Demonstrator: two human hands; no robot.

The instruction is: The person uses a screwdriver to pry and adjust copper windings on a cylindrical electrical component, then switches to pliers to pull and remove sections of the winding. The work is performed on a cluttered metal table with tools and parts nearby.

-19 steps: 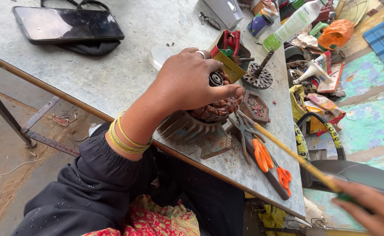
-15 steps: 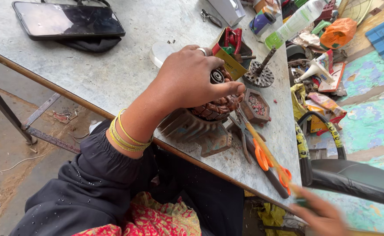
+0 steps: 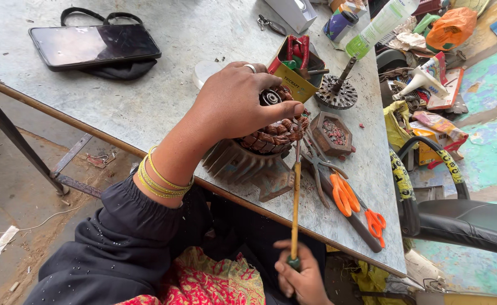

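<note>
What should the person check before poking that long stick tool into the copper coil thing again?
1. Left hand steadying the motor stator: ok, it rests on top.
2. Right hand gripping the long tool at its handle end: ok.
3. Tool tip at the copper windings: ok, it meets the coil's edge under the thumb.
4. Fingers away from the tip: not ok, the thumb sits right beside it.
5. Orange-handled scissors out of the way: cannot tell, they lie close beside the tool.
</note>
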